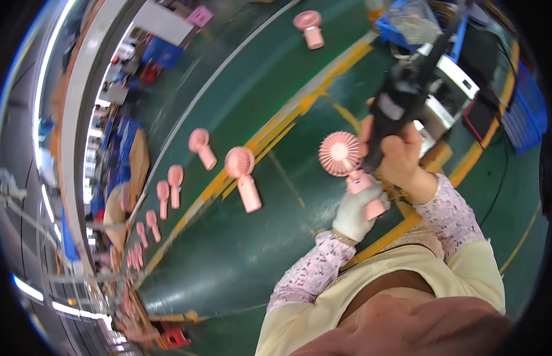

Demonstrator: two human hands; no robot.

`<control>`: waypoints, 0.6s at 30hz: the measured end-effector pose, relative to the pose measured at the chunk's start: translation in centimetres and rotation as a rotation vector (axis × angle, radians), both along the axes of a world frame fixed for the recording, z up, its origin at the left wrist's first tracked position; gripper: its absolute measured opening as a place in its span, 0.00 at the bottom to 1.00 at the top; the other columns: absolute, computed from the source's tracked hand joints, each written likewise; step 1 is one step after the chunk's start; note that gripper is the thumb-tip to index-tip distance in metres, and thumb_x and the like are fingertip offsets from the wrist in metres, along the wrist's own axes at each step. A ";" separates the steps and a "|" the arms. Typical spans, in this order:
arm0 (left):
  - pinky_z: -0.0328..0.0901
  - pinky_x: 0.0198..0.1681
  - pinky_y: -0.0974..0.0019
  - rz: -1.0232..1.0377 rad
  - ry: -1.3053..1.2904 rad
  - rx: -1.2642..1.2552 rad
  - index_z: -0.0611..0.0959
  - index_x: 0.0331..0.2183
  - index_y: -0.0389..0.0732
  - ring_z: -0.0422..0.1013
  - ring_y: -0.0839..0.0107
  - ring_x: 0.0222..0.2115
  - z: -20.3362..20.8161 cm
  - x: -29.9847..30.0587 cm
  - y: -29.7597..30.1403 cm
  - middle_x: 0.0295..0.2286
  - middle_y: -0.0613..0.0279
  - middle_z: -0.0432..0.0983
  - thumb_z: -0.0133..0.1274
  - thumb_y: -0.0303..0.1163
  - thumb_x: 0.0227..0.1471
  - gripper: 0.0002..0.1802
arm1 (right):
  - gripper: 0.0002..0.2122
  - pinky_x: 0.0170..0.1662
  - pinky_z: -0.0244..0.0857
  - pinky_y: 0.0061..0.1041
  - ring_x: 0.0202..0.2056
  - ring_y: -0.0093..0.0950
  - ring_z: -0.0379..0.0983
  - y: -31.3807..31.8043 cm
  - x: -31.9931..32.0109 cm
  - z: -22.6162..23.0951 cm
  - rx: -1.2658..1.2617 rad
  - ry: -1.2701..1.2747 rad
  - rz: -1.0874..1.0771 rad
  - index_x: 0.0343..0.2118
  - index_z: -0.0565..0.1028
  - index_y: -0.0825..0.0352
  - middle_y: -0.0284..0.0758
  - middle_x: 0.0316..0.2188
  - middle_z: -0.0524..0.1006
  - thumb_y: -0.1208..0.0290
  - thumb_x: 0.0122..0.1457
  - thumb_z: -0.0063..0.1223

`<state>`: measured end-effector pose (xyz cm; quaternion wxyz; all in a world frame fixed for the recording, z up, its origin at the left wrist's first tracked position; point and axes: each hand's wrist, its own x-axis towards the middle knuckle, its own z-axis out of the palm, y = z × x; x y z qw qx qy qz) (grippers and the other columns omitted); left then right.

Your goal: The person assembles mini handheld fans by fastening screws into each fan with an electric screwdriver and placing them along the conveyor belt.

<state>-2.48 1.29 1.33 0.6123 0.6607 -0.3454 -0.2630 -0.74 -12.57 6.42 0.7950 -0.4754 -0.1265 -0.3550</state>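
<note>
A pink handheld fan with a round ribbed head is upright in my left hand, which wears a pale glove and wraps the fan's handle. My bare right hand grips a black electric screwdriver, whose upper end runs toward the top right. The screwdriver's lower end points down at the fan's neck; motion blur and my fingers hide whether it touches. To the left, another pink fan lies on the green work surface.
Several more pink fans, one nearby and one far off, lie along the green belt past a worn yellow line. At the right are a blue bin, a white device, a dark red-edged pad and cables.
</note>
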 end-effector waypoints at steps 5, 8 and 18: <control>0.66 0.37 0.66 -0.030 0.020 0.091 0.76 0.36 0.35 0.72 0.64 0.31 -1.7 0.2 0.0 0.28 0.59 0.74 0.52 0.14 0.40 0.16 | 0.30 0.27 0.63 0.19 0.24 0.21 0.68 -0.9 -0.2 0.7 -0.204 0.078 -0.062 0.51 0.56 0.73 0.39 0.29 0.70 0.51 0.58 0.46; 0.66 0.38 0.65 -0.017 0.077 0.061 0.76 0.36 0.36 0.72 0.63 0.31 -2.3 0.4 0.1 0.28 0.59 0.75 0.53 0.15 0.39 0.16 | 0.30 0.27 0.63 0.19 0.23 0.21 0.68 -0.6 0.1 0.4 -0.213 0.077 -0.046 0.52 0.56 0.73 0.39 0.29 0.70 0.51 0.58 0.47; 0.64 0.34 0.65 0.053 -0.235 0.210 0.78 0.30 0.41 0.70 0.61 0.28 0.4 0.4 0.0 0.24 0.61 0.74 0.52 0.22 0.44 0.06 | 0.23 0.32 0.66 0.20 0.27 0.20 0.72 0.6 0.5 -2.6 -0.305 0.164 -0.123 0.44 0.66 0.73 0.35 0.26 0.75 0.59 0.55 0.55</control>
